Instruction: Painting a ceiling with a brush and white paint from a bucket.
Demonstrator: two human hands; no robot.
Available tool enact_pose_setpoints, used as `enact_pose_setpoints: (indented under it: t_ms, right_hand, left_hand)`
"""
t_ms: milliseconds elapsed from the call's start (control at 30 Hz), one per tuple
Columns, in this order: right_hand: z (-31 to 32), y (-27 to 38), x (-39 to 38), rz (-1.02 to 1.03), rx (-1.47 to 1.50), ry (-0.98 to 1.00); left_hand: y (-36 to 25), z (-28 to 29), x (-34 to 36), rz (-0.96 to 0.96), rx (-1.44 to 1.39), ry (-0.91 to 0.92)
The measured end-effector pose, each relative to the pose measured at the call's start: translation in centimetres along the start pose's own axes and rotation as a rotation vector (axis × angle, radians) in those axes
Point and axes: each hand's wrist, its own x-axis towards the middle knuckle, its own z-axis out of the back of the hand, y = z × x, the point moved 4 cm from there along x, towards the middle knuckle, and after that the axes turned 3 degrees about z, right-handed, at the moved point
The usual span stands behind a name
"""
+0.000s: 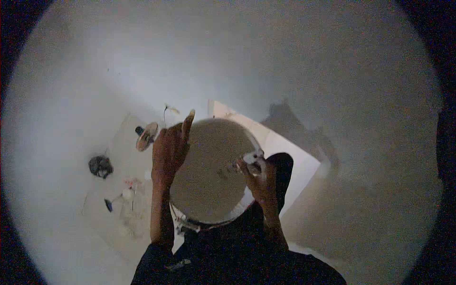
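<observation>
A round drum-like object (209,161) with a flat grey-beige face and a pale rim lies in front of my body. My left hand (171,149) is at its left edge, one digit stretched upward and the other fingers bent, partly hidden. At the right side of the face, my right hand (259,180) has its fingers pinched together by a small whitish piece (253,156) near the rim. What the fingertips grip cannot be made out. Small metal-looking parts (183,224) show along the near left edge.
Left of my left hand are a tan disc (147,137) with a dark knob, a dark round tangled object (100,166) and a small dark-ended item (109,204). A white panel (294,166) extends to the right, with a black rounded shape (285,166) over it.
</observation>
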Motion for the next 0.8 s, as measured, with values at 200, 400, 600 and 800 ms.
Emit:
enact_pose_setpoints:
  t_ms: [200,400,600,800]
  right_hand:
    - [-2.4,1.4,-1.1,0.206,0.064,0.134]
    - [-4.8,2.2,-1.2,0.210,-0.297,0.285]
    - [-6.0,0.9,0.0,0.234,-0.133,0.236]
    - [-6.7,-0.7,-0.1,0.278,-0.264,0.135]
  left_hand:
    - [-0.8,4.0,-0.6,-0.002,-0.072,-0.047]
    - [-1.3,4.7,0.1,0.022,-0.038,0.068]
    - [-1.1,3.3,0.5,-0.005,-0.022,0.023]
    - [-1.0,2.0,0.3,-0.020,0.017,0.042]
